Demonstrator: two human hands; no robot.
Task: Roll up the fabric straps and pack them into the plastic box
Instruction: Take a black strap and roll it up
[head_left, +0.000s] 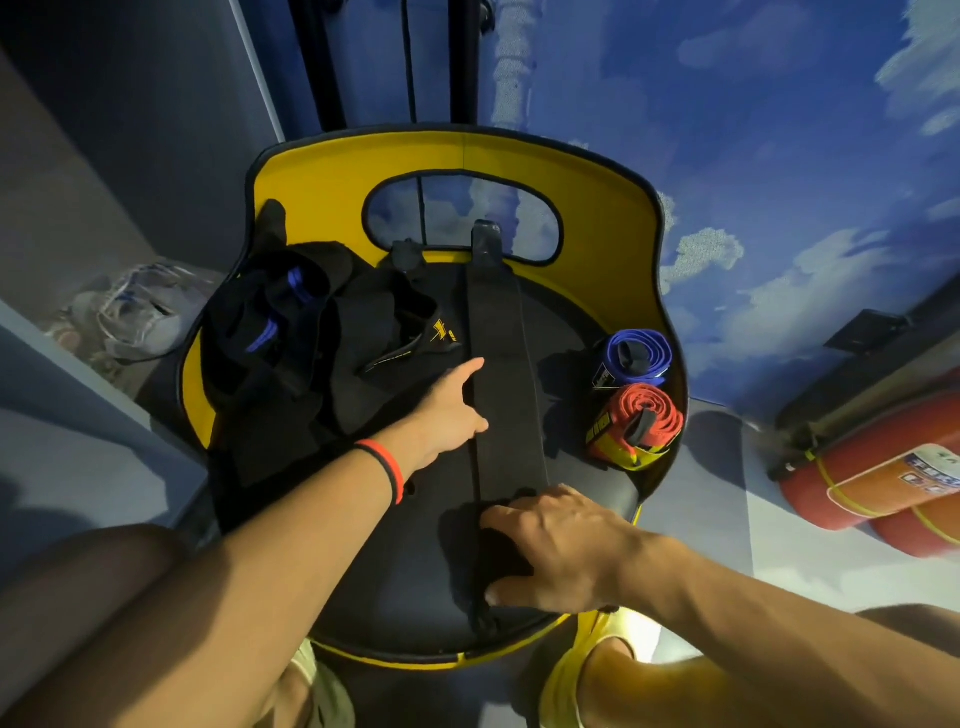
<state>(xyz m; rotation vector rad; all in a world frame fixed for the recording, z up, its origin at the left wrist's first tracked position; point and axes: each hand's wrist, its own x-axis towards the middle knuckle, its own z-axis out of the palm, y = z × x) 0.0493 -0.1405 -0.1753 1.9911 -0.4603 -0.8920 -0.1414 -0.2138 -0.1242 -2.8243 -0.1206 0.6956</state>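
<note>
My left hand (449, 400) lies flat, fingers straight, pressing the left edge of the long black strap (506, 374) stretched along the chair seat (363, 545) — my right hand (556, 551) curls round its near end. The rolled blue strap (636, 358) and rolled red strap (644, 421) sit at the seat's right edge.

A yellow plastic chair (322, 176) stands on blue cloud-print carpet (753, 156). Red fire extinguishers (872, 483) lie to its right, grey wall panels (104, 156) to its left.
</note>
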